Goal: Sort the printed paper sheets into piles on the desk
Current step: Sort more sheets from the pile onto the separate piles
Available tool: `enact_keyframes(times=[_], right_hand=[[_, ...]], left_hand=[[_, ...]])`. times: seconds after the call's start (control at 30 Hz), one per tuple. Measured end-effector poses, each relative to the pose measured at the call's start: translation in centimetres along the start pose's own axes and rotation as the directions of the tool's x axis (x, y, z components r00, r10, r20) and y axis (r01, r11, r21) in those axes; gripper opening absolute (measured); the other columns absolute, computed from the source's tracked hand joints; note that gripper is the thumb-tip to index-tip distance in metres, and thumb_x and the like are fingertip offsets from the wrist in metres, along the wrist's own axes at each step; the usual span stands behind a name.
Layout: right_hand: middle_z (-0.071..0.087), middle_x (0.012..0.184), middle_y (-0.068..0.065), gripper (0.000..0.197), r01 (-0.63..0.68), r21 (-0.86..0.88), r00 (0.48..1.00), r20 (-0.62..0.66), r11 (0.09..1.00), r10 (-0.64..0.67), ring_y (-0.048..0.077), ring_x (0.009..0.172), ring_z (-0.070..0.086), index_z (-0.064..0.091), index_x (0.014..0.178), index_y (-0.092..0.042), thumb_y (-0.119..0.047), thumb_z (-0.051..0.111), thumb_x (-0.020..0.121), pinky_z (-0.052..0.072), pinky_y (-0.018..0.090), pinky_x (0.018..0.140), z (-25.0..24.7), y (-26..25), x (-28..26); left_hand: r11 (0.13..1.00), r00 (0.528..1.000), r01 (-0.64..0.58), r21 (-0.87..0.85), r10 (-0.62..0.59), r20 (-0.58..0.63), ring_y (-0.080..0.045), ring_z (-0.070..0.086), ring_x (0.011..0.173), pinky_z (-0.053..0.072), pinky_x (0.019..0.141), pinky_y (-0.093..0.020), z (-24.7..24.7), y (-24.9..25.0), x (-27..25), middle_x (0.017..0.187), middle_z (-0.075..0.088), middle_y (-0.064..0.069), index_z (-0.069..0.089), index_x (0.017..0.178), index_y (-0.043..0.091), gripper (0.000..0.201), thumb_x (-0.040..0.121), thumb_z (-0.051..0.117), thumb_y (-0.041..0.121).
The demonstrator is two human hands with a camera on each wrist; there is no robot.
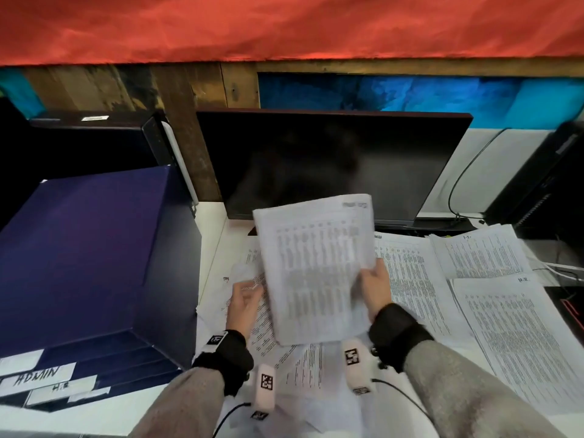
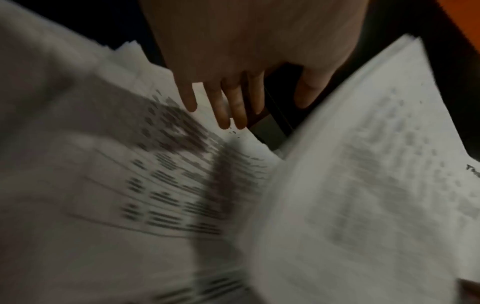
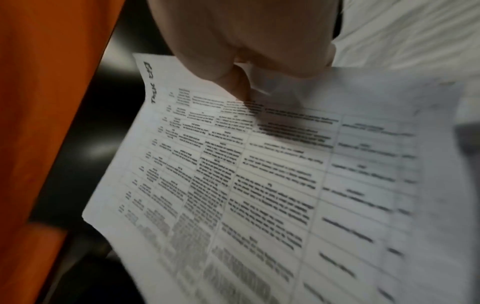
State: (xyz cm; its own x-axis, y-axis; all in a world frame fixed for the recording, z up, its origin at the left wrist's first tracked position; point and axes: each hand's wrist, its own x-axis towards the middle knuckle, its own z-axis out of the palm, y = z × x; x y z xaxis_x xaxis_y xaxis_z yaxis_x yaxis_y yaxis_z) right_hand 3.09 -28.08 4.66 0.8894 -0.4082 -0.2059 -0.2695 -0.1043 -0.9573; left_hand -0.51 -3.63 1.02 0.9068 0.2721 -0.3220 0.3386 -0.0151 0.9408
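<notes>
Right hand (image 1: 374, 287) pinches a printed sheet (image 1: 316, 267) at its right edge, thumb on the printed face, sheet lifted and tilted above the tabletop (image 1: 211, 222) in front of the dark monitor (image 1: 331, 162). Handwritten mark at the sheet's top corner, unreadable. Left hand (image 1: 245, 300) hangs empty, fingers (image 2: 223, 107) straight and spread, just over the loose mixed sheets (image 1: 262, 314) under and left of the lifted one. Three piles to the right: middle pile (image 1: 407, 279), far-right pile (image 1: 480, 251), near-right pile (image 1: 518, 336). Dark blue tray stack (image 1: 91, 257) on the left, one label reads "ADMIN".
</notes>
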Motion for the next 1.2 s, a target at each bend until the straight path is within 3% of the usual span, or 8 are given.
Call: enact_keyframes(times=[0.1,0.17,0.4,0.57,0.73,0.87,1.03,1.2], right_hand=[[0.049,0.075,0.011,0.033,-0.149,-0.086,0.982,-0.128,0.985,0.137,0.019,0.061,0.042,0.041,0.074,-0.018,0.013,0.035,0.084,0.039,0.021,0.052,-7.3,2.1,2.5],[0.049,0.084,0.013,0.024,-0.252,-0.265,0.966,-0.134,0.931,0.223,0.02,0.067,0.044,0.045,0.078,-0.017,0.004,0.043,0.09,0.04,0.023,0.061,-12.0,4.2,2.7],[0.056,0.099,0.024,0.034,-0.548,-0.547,0.836,-0.345,0.633,0.426,0.037,0.091,0.055,0.047,0.121,0.014,-0.005,0.051,0.093,0.045,0.046,0.089,-20.0,9.7,1.1],[0.038,0.138,0.026,0.059,-0.602,-0.59,0.794,-0.518,0.538,0.319,0.041,0.126,0.039,0.03,0.135,-0.003,-0.014,0.059,0.085,0.028,0.056,0.109,-18.0,8.5,-0.4],[0.041,0.136,0.017,0.049,-0.182,-0.76,0.981,-0.18,0.624,0.067,0.033,0.119,0.045,0.036,0.137,-0.017,-0.025,0.052,0.092,0.038,0.044,0.099,-9.6,5.7,-2.3],[0.063,0.106,0.011,0.03,0.036,-0.495,0.938,0.316,0.868,0.141,0.019,0.086,0.058,0.054,0.122,-0.008,-0.01,0.045,0.093,0.05,0.03,0.08,-2.2,6.1,-5.4],[0.06,0.079,0.01,0.043,-0.357,-0.206,0.83,0.378,0.911,0.41,0.019,0.068,0.056,0.041,0.131,-0.007,-0.006,0.053,0.089,0.052,0.031,0.068,2.3,7.1,-5.9],[0.051,0.066,0.005,0.013,-0.513,-0.088,0.773,0.385,0.854,0.504,0.017,0.058,0.051,0.047,0.088,-0.014,-0.012,0.061,0.087,0.054,0.031,0.061,2.3,7.4,-4.4]], left_hand=[[0.802,0.998,-0.069,0.593,0.059,0.035,-0.02,0.054,0.109,0.042,0.098,-0.044,-1.3,-2.7,0.3,0.114,0.058,0.005,0.053,0.107,0.029,0.03,0.081,0.061,0.041],[0.58,0.997,-0.068,0.812,0.06,0.04,-0.021,0.048,0.115,0.04,0.096,-0.04,-2.0,-4.2,0.6,0.122,0.051,0.002,0.05,0.115,0.027,0.03,0.087,0.059,0.034],[0.477,0.992,-0.037,0.878,0.127,-0.027,-0.027,0.039,0.126,0.033,0.108,-0.04,-3.7,-4.1,2.7,0.137,0.04,-0.01,0.041,0.131,0.018,0.061,0.08,0.066,0.04],[0.416,0.998,0.053,0.908,-0.035,-0.043,-0.035,0.026,0.137,0.025,0.113,-0.047,-5.2,-4.1,4.7,0.146,0.032,-0.016,0.017,0.144,0.016,0.112,0.059,0.072,0.064],[0.347,0.988,0.045,0.937,-0.152,0.009,-0.033,-0.007,0.146,0.003,0.119,-0.046,-5.4,-4.1,4.6,0.158,-0.005,-0.017,-0.016,0.148,0.021,0.137,0.057,0.074,0.07],[0.422,0.988,0.038,0.906,-0.151,0.029,-0.032,0.003,0.144,0.012,0.118,-0.045,-5.7,-3.8,4.2,0.155,0.004,-0.015,-0.013,0.149,0.023,0.143,0.049,0.077,0.072],[0.401,1.0,0.016,0.916,0.015,-0.024,-0.027,0.034,0.121,0.036,0.104,-0.039,-5.2,-3.3,3.3,0.128,0.033,-0.009,0.022,0.142,0.021,0.112,0.055,0.079,0.062],[0.532,0.983,-0.073,0.844,0.182,-0.03,-0.024,0.054,0.091,0.046,0.083,-0.035,-4.5,-1.8,1.6,0.092,0.056,-0.001,0.052,0.086,0.02,0.016,0.085,0.066,0.027]])
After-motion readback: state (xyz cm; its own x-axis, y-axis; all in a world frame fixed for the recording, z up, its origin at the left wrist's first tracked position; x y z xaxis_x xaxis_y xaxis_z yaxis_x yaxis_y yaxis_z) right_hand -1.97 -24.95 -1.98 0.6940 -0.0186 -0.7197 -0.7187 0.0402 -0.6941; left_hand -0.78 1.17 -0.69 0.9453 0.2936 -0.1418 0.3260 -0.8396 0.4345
